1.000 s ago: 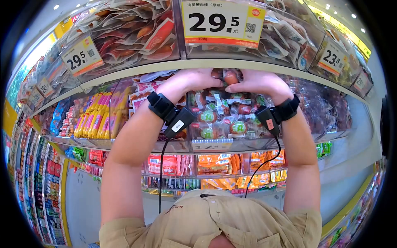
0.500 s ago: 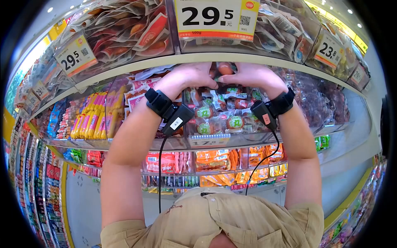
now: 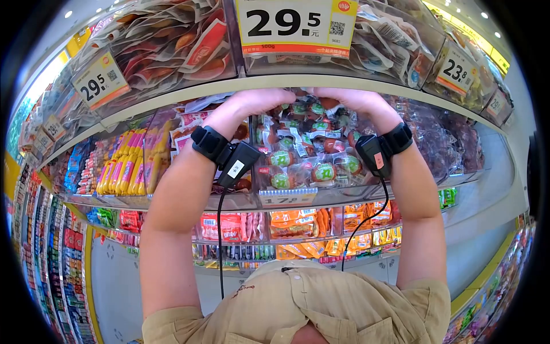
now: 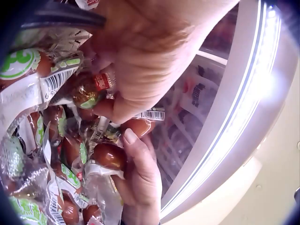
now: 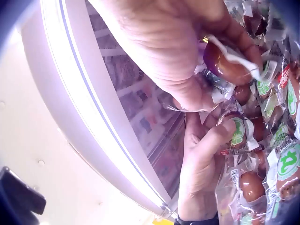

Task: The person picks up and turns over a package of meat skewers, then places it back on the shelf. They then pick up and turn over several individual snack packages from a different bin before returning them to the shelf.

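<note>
In the head view both hands reach under the shelf lip into a clear bin of brown eggs [image 3: 323, 172], each sealed in clear wrap with a green label. My left hand [image 3: 260, 102] is at the back left of the heap. Its thumb presses on a wrapped egg [image 5: 238, 132] in the right wrist view, fingers partly hidden behind. Opposite it, my right hand [image 3: 358, 102] curls around another wrapped egg [image 5: 227, 65]. The hands are close together, palms facing, with loose wrapped eggs [image 4: 110, 157] beneath them.
The white shelf edge [image 3: 321, 81] runs just above the hands, with a price sign [image 3: 295, 28] and packaged snacks over it. Yellow sausages [image 3: 129, 166] lie in a bin to the left. Dark wrapped goods [image 3: 444, 146] fill the right bin. Orange packets [image 3: 295, 223] sit below.
The hands have moved apart and farther back under the shelf edge. More wrapped eggs show between them, and the eggs formerly visible between the fingertips are largely out of the head view.
</note>
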The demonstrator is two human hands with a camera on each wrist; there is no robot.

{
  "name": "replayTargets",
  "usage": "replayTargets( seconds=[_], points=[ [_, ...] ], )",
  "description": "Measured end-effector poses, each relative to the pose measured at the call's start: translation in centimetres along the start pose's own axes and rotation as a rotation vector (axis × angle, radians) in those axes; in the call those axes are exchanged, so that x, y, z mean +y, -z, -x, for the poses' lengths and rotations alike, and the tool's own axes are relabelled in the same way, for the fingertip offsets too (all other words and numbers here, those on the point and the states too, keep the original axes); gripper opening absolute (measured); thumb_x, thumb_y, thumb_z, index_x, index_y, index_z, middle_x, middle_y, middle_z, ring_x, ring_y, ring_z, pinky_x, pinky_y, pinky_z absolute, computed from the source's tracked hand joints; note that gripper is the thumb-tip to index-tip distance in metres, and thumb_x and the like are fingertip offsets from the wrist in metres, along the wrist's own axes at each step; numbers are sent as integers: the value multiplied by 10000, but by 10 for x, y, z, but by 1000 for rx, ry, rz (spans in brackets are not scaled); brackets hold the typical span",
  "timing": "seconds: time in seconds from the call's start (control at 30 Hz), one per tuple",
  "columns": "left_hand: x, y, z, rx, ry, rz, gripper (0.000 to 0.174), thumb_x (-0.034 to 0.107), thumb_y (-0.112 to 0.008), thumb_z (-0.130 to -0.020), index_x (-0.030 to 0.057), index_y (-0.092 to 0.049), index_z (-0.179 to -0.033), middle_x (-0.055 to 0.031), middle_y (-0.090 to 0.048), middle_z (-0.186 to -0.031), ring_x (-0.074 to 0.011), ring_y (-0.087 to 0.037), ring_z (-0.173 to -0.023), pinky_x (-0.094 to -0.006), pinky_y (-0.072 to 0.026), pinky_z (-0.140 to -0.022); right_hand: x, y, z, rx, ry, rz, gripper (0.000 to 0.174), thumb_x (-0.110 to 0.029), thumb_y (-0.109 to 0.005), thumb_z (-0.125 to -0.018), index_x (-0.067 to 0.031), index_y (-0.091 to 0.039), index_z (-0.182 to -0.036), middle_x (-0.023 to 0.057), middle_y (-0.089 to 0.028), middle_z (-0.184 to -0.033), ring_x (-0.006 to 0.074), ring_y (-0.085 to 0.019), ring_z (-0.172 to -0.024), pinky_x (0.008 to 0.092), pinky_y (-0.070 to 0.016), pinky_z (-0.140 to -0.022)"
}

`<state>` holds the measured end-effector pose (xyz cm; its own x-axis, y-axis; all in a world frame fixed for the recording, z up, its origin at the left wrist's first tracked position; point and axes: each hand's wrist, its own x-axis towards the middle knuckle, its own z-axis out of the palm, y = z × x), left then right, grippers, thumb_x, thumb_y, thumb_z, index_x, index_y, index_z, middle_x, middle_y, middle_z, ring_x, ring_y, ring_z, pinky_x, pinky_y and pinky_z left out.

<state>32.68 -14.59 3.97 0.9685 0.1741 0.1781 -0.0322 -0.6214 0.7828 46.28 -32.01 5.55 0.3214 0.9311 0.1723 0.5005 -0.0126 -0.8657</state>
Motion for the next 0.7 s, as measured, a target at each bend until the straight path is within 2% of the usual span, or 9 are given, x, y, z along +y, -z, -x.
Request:
replayTargets(
  seconds=[0.03, 0.13, 0.23, 0.27, 0.33, 0.43, 0.57, 0.63, 0.7],
  points=[
    [-1, 1, 0, 27, -17, 71, 318, 142, -612, -765, 17, -596, -1057, -38, -609, -863, -118, -530, -728, -282, -455, -645, 1, -1, -1, 4, 39, -47, 363, -322, -652, -813, -61, -627, -1064, 18, -640, -880, 116, -578, -737, 261, -467, -615],
    [16, 5, 6, 97, -76, -174, 279, 162, -611, -786, 25, -620, -1028, -34, -618, -877, -111, -527, -739, -271, -452, -650, -6, -2, 2, -31, 93, -172, 344, -269, -664, -819, -32, -621, -1064, 60, -643, -942, 140, -611, -818, 264, -500, -711],
    [28, 3, 15, 168, 49, -97, 248, 164, -603, -788, 22, -631, -988, -31, -614, -870, -107, -521, -729, -273, -449, -644, -5, 1, 1, -95, 10, -226, 343, -248, -670, -822, -18, -614, -1070, 83, -641, -988, 152, -621, -866, 271, -507, -777],
    [27, 4, 14, 159, 30, -122, 250, 180, -601, -790, 22, -632, -981, -28, -613, -863, -106, -520, -725, -276, -446, -637, -4, 2, 0, -119, -35, -234, 346, -248, -670, -823, -16, -613, -1073, 85, -640, -996, 152, -619, -872, 272, -502, -791],
    [23, 7, 12, 142, -5, -173, 259, 212, -597, -795, 22, -635, -967, -22, -610, -849, -105, -516, -718, -281, -441, -625, -10, -5, 6, -131, 60, -269, 357, -253, -666, -827, -20, -609, -1092, 83, -638, -1020, 148, -610, -895, 275, -493, -810],
    [20, 9, 9, 12, 110, -237, 273, 256, -585, -806, 25, -643, -939, -8, -606, -815, -93, -509, -723, -273, -427, -624, -13, -7, 7, -164, 92, -242, 377, -264, -658, -834, -24, -602, -1120, 77, -634, -1048, 143, -598, -917, 276, -481, -829],
    [39, 11, 26, -137, 201, 19, 301, 281, -580, -816, 45, -646, -991, 0, -620, -885, -92, -520, -776, -255, -420, -676, -11, -7, 6, -209, 135, -225, 395, -279, -641, -847, -24, -592, -1144, 61, -635, -1050, 137, -589, -919, 266, -478, -808],
    [53, 17, 34, -265, 243, 123, 328, 292, -606, -820, 52, -637, -1041, -5, -625, -947, -94, -532, -828, -247, -426, -728, -9, -4, 5, -187, 72, -124, 380, -284, -613, -855, -28, -599, -1135, 66, -638, -1042, 142, -579, -929, 274, -458, -835],
    [50, 9, 33, -140, 108, 195, 376, 314, -642, -812, 54, -622, -1084, -15, -620, -1008, -100, -541, -883, -249, -431, -778, -5, 1, 5, -161, 15, -74, 353, -275, -595, -860, -26, -609, -1110, 67, -644, -1016, 145, -582, -917, 278, -453, -838]
  ],
)
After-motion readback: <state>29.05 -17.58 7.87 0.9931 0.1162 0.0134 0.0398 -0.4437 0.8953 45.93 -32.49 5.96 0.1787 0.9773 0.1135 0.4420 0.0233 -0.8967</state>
